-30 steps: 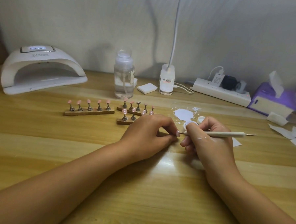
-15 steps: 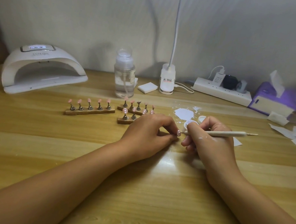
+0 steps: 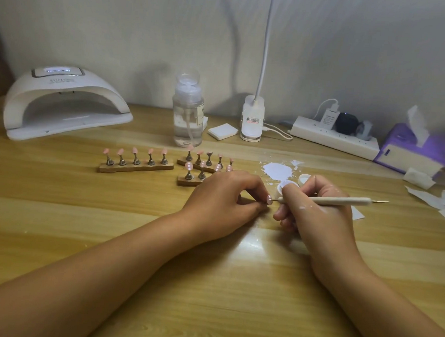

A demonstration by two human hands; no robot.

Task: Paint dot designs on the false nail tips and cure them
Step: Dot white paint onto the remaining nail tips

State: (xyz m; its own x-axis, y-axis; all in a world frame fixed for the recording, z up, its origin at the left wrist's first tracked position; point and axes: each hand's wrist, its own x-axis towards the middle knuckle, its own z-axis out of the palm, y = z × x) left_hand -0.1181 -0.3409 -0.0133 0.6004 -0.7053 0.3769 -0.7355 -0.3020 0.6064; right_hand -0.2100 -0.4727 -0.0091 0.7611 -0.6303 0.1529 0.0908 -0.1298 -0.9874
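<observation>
The table (image 3: 110,229) is wood-grain, smooth and faintly glossy. The curing lamp (image 3: 65,103) is shiny white plastic (so the power strip (image 3: 334,138) looks), the pump bottle (image 3: 187,120) clear plastic, the nail stands (image 3: 136,167) wooden.

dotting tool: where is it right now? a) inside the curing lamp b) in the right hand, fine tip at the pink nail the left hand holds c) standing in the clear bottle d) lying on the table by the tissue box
b: the right hand grips the dotting tool, and its fine tip meets the pink nail tip pinched at the fingertips of the left hand.
</observation>
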